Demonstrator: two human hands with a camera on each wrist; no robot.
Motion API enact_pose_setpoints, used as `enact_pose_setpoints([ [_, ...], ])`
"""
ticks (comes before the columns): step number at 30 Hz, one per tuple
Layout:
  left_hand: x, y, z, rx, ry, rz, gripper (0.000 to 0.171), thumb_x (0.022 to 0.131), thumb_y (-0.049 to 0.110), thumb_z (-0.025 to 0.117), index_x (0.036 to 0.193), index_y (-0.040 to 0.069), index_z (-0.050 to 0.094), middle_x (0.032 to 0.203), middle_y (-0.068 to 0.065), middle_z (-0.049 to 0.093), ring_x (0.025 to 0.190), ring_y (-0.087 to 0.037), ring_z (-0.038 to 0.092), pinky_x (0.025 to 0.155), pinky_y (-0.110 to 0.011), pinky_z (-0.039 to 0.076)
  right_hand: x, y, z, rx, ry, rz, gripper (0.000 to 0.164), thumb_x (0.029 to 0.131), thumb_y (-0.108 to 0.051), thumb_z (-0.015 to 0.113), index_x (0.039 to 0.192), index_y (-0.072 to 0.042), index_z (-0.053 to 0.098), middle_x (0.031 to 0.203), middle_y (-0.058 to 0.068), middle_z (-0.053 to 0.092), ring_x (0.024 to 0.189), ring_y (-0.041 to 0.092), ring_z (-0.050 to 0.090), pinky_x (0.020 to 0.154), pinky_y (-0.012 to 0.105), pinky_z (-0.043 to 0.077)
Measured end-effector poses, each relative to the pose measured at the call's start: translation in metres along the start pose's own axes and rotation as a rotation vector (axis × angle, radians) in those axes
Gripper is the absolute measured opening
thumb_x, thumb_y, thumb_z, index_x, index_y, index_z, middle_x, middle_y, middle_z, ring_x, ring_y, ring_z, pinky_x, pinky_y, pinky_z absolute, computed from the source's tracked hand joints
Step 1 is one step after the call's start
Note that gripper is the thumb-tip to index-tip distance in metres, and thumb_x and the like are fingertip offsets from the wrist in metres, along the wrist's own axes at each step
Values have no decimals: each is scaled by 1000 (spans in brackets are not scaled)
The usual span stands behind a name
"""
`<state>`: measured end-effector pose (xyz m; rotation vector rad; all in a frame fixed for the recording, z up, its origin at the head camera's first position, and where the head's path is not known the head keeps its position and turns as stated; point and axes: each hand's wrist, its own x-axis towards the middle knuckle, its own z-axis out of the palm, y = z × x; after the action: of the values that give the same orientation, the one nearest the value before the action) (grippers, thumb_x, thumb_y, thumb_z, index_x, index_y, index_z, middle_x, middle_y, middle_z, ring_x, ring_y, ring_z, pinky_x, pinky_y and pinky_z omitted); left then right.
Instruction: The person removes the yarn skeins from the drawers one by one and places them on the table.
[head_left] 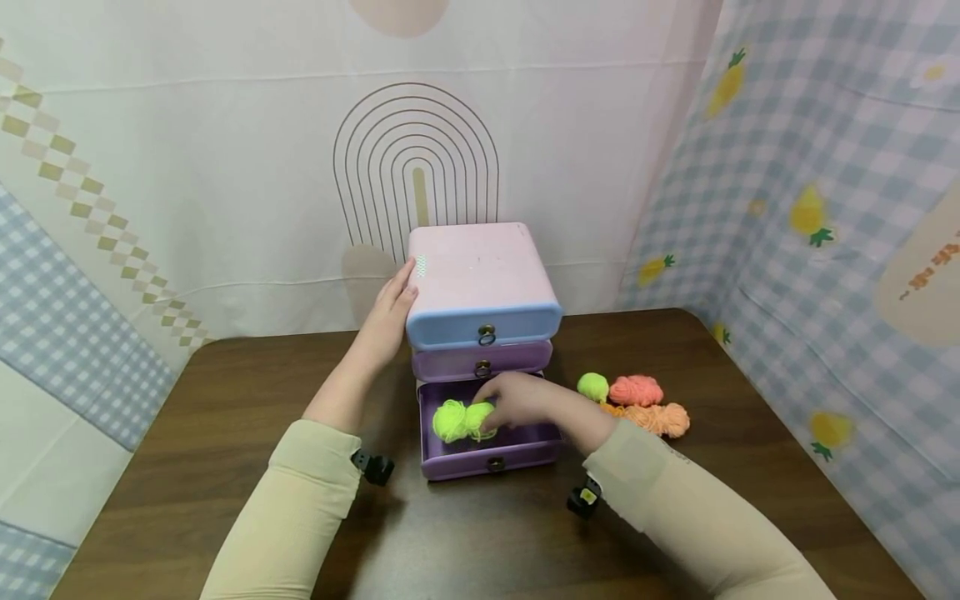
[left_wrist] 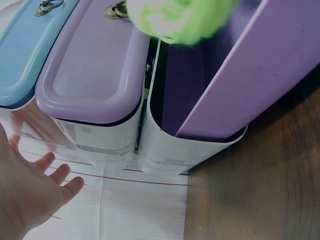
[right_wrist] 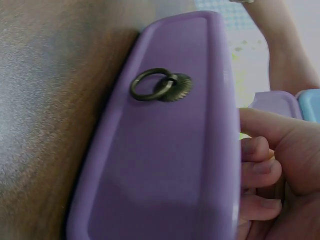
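A small chest of drawers (head_left: 480, 267) has a pink top, a blue upper drawer front and purple drawers below. Its bottom drawer (head_left: 457, 462) is pulled out. Inside lie two neon green yarn balls (head_left: 450, 421), side by side. My right hand (head_left: 517, 402) reaches over the drawer and pinches the right-hand ball with thumb and forefinger. From the right wrist, the purple drawer front (right_wrist: 160, 150) hides most of that grip; the other fingers curl behind it. My left hand (head_left: 386, 317) rests along the chest's upper left side, its fingers extended.
Right of the chest, on the dark wooden table (head_left: 247, 433), lie a smaller green yarn ball (head_left: 592, 387), a coral yarn bundle (head_left: 636, 390) and a peach yarn bundle (head_left: 660, 419). A patterned cloth (head_left: 247, 167) hangs behind. Ring pulls (head_left: 487, 335) stick out from the drawer fronts.
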<state>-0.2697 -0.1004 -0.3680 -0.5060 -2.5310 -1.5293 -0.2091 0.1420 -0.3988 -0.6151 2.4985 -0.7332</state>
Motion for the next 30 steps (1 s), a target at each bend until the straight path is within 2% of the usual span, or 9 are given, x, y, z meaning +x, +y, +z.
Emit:
enact_pose_setpoints([
  [4, -1, 1, -1, -7, -1, -7, 58, 105, 48, 31, 159, 31, 21, 163, -12, 18, 149, -32, 15, 117, -57, 14, -6, 2, -8, 15, 24, -3, 32, 82, -20, 81, 113, -15, 74, 104, -3, 68, 63, 9, 59, 58, 26, 51],
  [10, -2, 0, -2, -9, -4, -13, 58, 105, 48, 31, 159, 31, 20, 163, -11, 17, 149, -32, 15, 117, -56, 14, -19, 10, -20, 63, 56, -21, 31, 83, -20, 80, 114, -16, 74, 81, -5, 65, 57, 8, 50, 55, 26, 46],
  [15, -1, 0, -1, -13, -9, -11, 58, 105, 49, 31, 159, 32, 20, 163, -10, 17, 149, -31, 15, 117, -57, 14, -37, 18, -29, 90, 79, 5, 35, 84, -23, 79, 118, -16, 73, 60, -4, 50, 51, 10, 39, 51, 26, 37],
  [18, 0, 1, -1, -9, -14, -4, 58, 105, 50, 31, 159, 32, 20, 163, -11, 17, 149, -32, 15, 117, -57, 14, -49, 25, -34, 113, 91, 33, 37, 85, -24, 79, 120, -16, 72, 56, -3, 46, 49, 11, 37, 49, 27, 36],
  [21, 0, 2, -1, -7, -15, -4, 58, 105, 50, 30, 159, 32, 20, 163, -11, 17, 149, -32, 15, 117, -57, 14, -60, 36, -38, 134, 107, 47, 37, 85, -24, 78, 120, -15, 72, 57, -2, 48, 48, 11, 39, 48, 27, 37],
  [27, 0, 1, -1, -6, -11, -2, 58, 105, 48, 30, 160, 31, 20, 163, -11, 17, 149, -31, 15, 118, -55, 14, -88, 68, -45, 146, 155, 70, 39, 85, -25, 78, 121, -10, 71, 62, -1, 51, 53, 11, 40, 52, 28, 38],
  [30, 0, 1, -1, -7, -12, 2, 58, 105, 48, 31, 160, 30, 20, 163, -12, 18, 149, -31, 16, 118, -55, 14, -105, 84, -47, 156, 157, 108, 44, 86, -26, 77, 125, -8, 68, 59, -2, 46, 50, 11, 38, 51, 29, 40],
])
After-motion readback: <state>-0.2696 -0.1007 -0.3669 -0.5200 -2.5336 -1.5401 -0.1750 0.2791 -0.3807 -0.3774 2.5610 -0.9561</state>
